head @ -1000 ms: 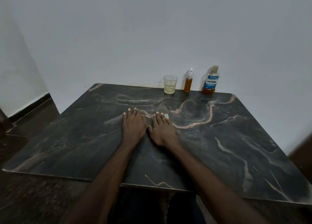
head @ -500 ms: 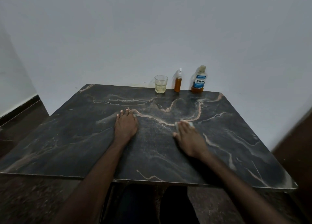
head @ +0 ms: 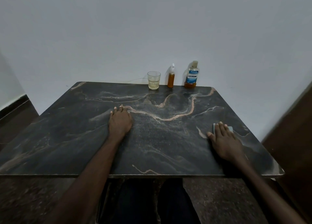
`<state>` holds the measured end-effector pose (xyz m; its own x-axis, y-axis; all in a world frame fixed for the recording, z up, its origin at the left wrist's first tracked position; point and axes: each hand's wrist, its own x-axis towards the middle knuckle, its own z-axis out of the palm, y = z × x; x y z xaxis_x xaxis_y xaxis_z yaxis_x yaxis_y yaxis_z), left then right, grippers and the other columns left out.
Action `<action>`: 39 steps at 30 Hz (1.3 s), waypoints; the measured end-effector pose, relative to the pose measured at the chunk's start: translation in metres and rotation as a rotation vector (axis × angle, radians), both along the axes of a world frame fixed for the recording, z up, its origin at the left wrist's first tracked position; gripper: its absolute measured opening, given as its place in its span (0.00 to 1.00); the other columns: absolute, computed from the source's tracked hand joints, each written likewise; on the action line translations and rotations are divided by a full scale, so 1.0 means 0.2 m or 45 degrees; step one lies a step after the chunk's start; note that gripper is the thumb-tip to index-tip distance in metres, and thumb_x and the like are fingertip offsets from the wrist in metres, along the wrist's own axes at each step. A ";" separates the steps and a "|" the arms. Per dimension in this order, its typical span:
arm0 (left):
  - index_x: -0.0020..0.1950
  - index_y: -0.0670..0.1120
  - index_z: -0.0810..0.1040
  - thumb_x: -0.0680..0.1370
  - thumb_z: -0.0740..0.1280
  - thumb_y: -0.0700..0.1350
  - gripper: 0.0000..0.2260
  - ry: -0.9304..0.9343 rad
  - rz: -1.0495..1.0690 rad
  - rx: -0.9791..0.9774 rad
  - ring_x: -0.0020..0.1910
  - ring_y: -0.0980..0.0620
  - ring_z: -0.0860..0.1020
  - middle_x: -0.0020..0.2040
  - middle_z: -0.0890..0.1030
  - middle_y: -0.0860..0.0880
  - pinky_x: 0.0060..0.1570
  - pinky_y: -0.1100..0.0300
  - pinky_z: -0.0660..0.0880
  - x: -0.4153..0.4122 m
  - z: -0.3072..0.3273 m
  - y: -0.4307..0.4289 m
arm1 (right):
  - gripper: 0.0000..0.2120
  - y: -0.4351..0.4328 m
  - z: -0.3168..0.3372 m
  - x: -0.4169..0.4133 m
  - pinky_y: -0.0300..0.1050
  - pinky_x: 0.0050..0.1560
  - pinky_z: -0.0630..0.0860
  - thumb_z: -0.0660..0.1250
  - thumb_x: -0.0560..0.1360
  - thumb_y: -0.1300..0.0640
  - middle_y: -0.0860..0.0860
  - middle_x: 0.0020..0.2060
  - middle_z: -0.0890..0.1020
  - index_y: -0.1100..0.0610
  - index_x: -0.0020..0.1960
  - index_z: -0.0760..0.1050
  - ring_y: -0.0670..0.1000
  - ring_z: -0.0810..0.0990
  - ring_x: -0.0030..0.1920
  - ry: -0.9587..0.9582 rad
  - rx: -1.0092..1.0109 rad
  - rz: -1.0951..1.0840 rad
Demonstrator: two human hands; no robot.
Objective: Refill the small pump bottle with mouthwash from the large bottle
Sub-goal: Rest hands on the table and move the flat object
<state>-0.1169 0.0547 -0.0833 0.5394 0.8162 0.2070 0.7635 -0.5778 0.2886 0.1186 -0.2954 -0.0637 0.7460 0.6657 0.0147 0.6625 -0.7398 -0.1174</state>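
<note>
The small pump bottle (head: pixel 171 77), full of amber liquid with a white pump top, stands at the table's far edge. Just right of it stands the large Listerine bottle (head: pixel 191 75), blue-labelled, with a little amber mouthwash at its bottom. My left hand (head: pixel 120 120) lies flat on the dark marble table (head: pixel 67 131) near its middle. My right hand (head: pixel 224 139) lies flat near the right edge, its straight fingers resting on a small pale grey flat object (head: pixel 230 128). Both hands are far from the bottles.
A clear glass tumbler (head: pixel 153 80) holding some pale liquid stands left of the pump bottle. A white wall rises right behind the table. A dark brown panel (head: pixel 293 131) stands to the right of the table.
My right hand has slid from beside the left hand to the table's right side, taking the pale flat object under its fingers. The left hand has stayed flat in place.
</note>
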 end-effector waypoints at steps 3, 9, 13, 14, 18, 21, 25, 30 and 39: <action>0.79 0.39 0.67 0.86 0.53 0.47 0.23 0.005 0.006 0.000 0.81 0.37 0.61 0.81 0.65 0.40 0.80 0.43 0.57 0.00 0.00 -0.01 | 0.45 0.04 0.01 -0.28 0.52 0.83 0.45 0.27 0.77 0.33 0.57 0.84 0.47 0.60 0.84 0.45 0.55 0.45 0.84 0.022 0.023 0.096; 0.79 0.38 0.67 0.86 0.53 0.47 0.23 -0.005 0.008 0.011 0.81 0.37 0.61 0.81 0.65 0.39 0.80 0.43 0.56 0.00 0.02 -0.02 | 0.40 0.33 -0.02 -0.81 0.53 0.83 0.41 0.30 0.81 0.35 0.55 0.83 0.41 0.58 0.84 0.40 0.54 0.39 0.83 0.028 0.092 0.356; 0.79 0.38 0.68 0.86 0.54 0.47 0.23 -0.003 0.011 0.019 0.81 0.37 0.62 0.81 0.66 0.40 0.80 0.43 0.58 0.00 0.01 -0.02 | 0.42 0.55 -0.04 -0.99 0.54 0.83 0.40 0.30 0.79 0.35 0.56 0.83 0.42 0.60 0.84 0.41 0.55 0.38 0.83 0.060 0.112 0.457; 0.78 0.39 0.68 0.86 0.54 0.47 0.23 -0.006 0.012 0.019 0.81 0.37 0.62 0.81 0.66 0.40 0.80 0.43 0.58 0.00 0.01 -0.03 | 0.43 0.59 -0.04 -1.02 0.54 0.83 0.40 0.28 0.77 0.35 0.57 0.84 0.43 0.60 0.84 0.41 0.55 0.39 0.84 0.075 0.120 0.470; 0.78 0.39 0.69 0.86 0.53 0.47 0.22 -0.040 0.004 -0.041 0.81 0.37 0.61 0.80 0.66 0.39 0.80 0.43 0.56 -0.02 0.05 -0.04 | 0.33 0.59 0.02 -0.98 0.49 0.82 0.40 0.44 0.86 0.40 0.54 0.84 0.46 0.59 0.84 0.46 0.52 0.42 0.84 0.390 0.305 0.543; 0.75 0.40 0.73 0.87 0.55 0.46 0.20 -0.113 -0.018 -0.075 0.80 0.38 0.63 0.78 0.69 0.38 0.79 0.43 0.57 -0.04 0.12 -0.13 | 0.26 0.47 0.08 -0.79 0.47 0.82 0.48 0.54 0.88 0.53 0.50 0.83 0.56 0.56 0.83 0.55 0.49 0.51 0.83 0.587 0.748 0.438; 0.71 0.42 0.75 0.87 0.57 0.50 0.18 -0.237 -0.279 -0.048 0.77 0.42 0.69 0.74 0.74 0.41 0.77 0.45 0.62 -0.03 0.22 -0.49 | 0.23 0.34 0.05 -0.39 0.56 0.81 0.50 0.55 0.87 0.56 0.53 0.82 0.61 0.56 0.81 0.62 0.55 0.54 0.83 0.307 0.671 0.261; 0.84 0.40 0.52 0.87 0.49 0.57 0.30 0.155 -0.438 -0.053 0.84 0.42 0.45 0.85 0.51 0.42 0.82 0.46 0.44 0.01 0.13 -0.88 | 0.25 0.24 0.01 -0.28 0.55 0.81 0.48 0.50 0.87 0.46 0.50 0.84 0.55 0.52 0.83 0.59 0.55 0.49 0.84 0.157 0.205 0.378; 0.85 0.41 0.45 0.87 0.45 0.58 0.31 0.236 -0.413 -0.026 0.84 0.45 0.41 0.85 0.45 0.43 0.82 0.47 0.40 0.03 0.04 -0.86 | 0.28 0.23 -0.02 -0.31 0.54 0.82 0.50 0.47 0.87 0.44 0.50 0.84 0.55 0.52 0.84 0.55 0.54 0.51 0.84 0.029 0.140 0.385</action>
<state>-0.1111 -0.1180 -0.0755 0.7972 0.5999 0.0672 0.5823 -0.7936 0.1766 0.0566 -0.2489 -0.0668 0.5157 0.8526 0.0841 0.8465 -0.4920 -0.2032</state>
